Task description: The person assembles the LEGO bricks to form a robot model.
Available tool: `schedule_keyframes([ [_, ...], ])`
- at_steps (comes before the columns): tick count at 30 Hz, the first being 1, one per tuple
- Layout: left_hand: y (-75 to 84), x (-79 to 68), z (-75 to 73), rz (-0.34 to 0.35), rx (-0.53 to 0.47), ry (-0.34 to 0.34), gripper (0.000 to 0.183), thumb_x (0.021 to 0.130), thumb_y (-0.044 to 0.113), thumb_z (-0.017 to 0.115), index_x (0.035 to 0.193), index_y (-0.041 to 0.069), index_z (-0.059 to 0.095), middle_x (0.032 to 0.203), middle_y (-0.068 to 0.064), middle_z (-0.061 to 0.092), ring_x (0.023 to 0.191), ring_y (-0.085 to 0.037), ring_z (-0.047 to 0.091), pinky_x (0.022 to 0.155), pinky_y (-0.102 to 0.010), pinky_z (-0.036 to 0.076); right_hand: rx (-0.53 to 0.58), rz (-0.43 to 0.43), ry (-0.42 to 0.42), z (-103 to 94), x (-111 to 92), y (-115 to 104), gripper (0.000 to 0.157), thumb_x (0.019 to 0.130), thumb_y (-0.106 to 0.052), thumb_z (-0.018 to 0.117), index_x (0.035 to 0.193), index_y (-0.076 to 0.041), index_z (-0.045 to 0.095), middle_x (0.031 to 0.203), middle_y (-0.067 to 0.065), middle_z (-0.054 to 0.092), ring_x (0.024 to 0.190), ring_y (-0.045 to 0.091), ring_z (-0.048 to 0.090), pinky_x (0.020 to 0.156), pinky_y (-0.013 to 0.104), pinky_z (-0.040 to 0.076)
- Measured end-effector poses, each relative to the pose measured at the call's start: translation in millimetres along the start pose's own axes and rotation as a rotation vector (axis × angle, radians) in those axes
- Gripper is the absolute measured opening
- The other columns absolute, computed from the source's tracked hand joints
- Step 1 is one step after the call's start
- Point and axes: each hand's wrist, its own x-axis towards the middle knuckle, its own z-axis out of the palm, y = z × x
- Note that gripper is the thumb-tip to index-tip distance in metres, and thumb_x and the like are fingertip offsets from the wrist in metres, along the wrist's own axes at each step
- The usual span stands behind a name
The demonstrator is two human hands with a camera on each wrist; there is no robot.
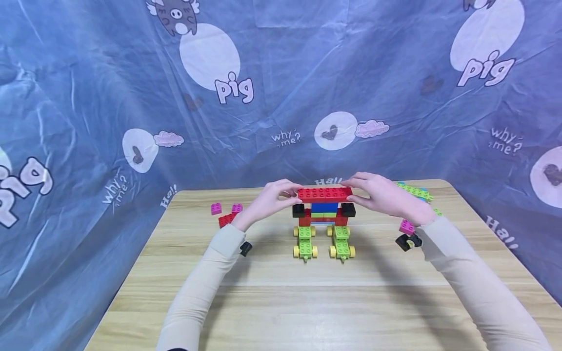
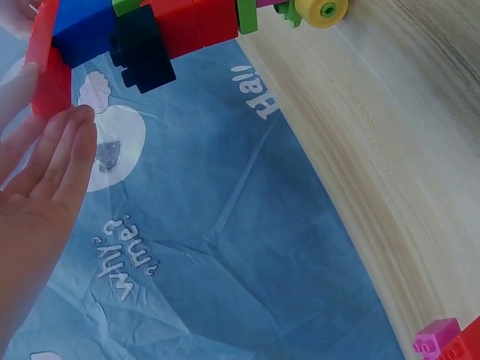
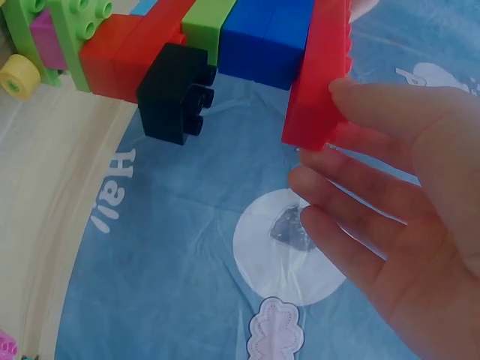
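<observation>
A row of red bricks (image 1: 325, 195) lies across the top of a block build, above a blue block (image 1: 325, 208). My left hand (image 1: 277, 199) pinches the row's left end between thumb and fingers. At the opposite end, my right hand (image 3: 420, 187) grips the red row with its thumb on the studded face and its other fingers spread. Below, black bricks (image 2: 144, 49) jut out on both sides, over lower red bricks (image 3: 124, 56). Two green wheeled bases (image 1: 305, 243) with yellow wheels stand side by side on the table at the front.
Pink bricks (image 1: 216, 208), red bricks (image 1: 226, 220) and a black piece (image 1: 246, 248) lie to the left. On the right are a pink brick (image 1: 407, 226), black pieces (image 1: 408, 242) and a green studded plate (image 1: 414, 190). Blue printed cloth (image 1: 281, 97) hangs behind the wooden table (image 1: 307, 312).
</observation>
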Motion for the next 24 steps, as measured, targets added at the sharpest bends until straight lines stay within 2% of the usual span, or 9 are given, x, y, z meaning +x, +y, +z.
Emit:
schedule_keyframes([
  [6, 0.5, -1.5, 0.0, 0.002, 0.003, 0.004, 0.036, 0.086, 0.023, 0.068, 0.12, 0.014, 0.063, 0.104, -0.001, 0.064, 0.091, -0.009, 0.062, 0.085, -0.018, 0.054, 0.005, 0.009, -0.005, 2.2, -3, 3, 0.038, 0.082, -0.022, 0.072, 0.114, -0.006, 0.065, 0.098, 0.007, 0.067, 0.087, 0.021, 0.064, 0.077, 0.038, 0.058],
  [13, -1.7, -8.5, -7.2, 0.011, -0.017, 0.021, 0.038, 0.085, 0.019, 0.069, 0.121, 0.008, 0.061, 0.108, -0.011, 0.064, 0.094, -0.017, 0.064, 0.086, -0.023, 0.055, 0.021, -0.027, 0.023, 3.2, -4, 4, 0.034, 0.081, -0.018, 0.072, 0.112, -0.004, 0.065, 0.096, 0.007, 0.067, 0.082, 0.017, 0.064, 0.072, 0.035, 0.058],
  [18, -12.3, -23.3, -19.1, -0.022, 0.004, 0.052, 0.039, 0.084, 0.02, 0.069, 0.121, 0.007, 0.061, 0.108, -0.009, 0.065, 0.096, -0.022, 0.065, 0.087, -0.024, 0.055, 0.026, -0.035, 0.033, 3.6, -4, 5, 0.034, 0.081, -0.018, 0.072, 0.112, -0.004, 0.065, 0.096, 0.007, 0.067, 0.083, 0.017, 0.065, 0.072, 0.035, 0.058],
  [24, -28.8, -48.7, -36.0, -0.111, 0.058, 0.085, 0.04, 0.084, 0.019, 0.07, 0.121, 0.007, 0.061, 0.108, -0.011, 0.065, 0.099, -0.028, 0.065, 0.088, -0.03, 0.056, 0.033, -0.027, 0.03, 5.0, -4, 6, 0.036, 0.081, -0.017, 0.072, 0.114, -0.004, 0.064, 0.098, 0.007, 0.067, 0.084, 0.018, 0.065, 0.073, 0.036, 0.058],
])
